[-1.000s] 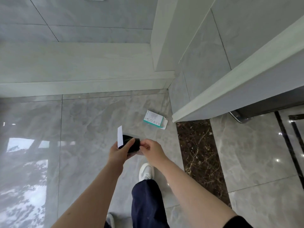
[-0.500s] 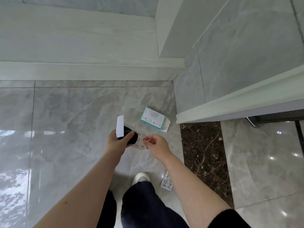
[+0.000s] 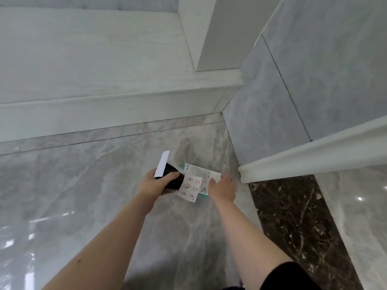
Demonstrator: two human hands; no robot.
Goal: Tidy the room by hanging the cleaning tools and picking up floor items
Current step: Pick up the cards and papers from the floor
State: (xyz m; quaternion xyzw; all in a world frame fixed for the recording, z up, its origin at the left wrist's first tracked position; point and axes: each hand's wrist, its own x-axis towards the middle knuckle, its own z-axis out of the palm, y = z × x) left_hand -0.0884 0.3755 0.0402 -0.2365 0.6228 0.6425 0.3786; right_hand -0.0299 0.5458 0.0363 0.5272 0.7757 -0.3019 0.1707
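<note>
My left hand (image 3: pixel 156 184) is closed around a small black item (image 3: pixel 173 178). A white card (image 3: pixel 162 165) sticks up behind the item, and a printed leaflet with small red pictures (image 3: pixel 190 188) hangs from it to the right. A white and teal box (image 3: pixel 199 174) lies on the grey marble floor just beyond the leaflet, partly hidden by it. My right hand (image 3: pixel 223 186) is down on the box's right end, thumb on top and fingers curled over its edge.
A white baseboard (image 3: pixel 117 114) runs along the wall ahead. A grey tiled wall corner with white trim (image 3: pixel 303 162) stands close on the right. A dark brown marble strip (image 3: pixel 293 216) lies in the floor right of my arm. Grey floor (image 3: pixel 73 185) spreads to the left.
I have bent lower and closer to the floor. My right hand moved forward from beside the black item onto the box. The leaflet now hangs open from my left hand.
</note>
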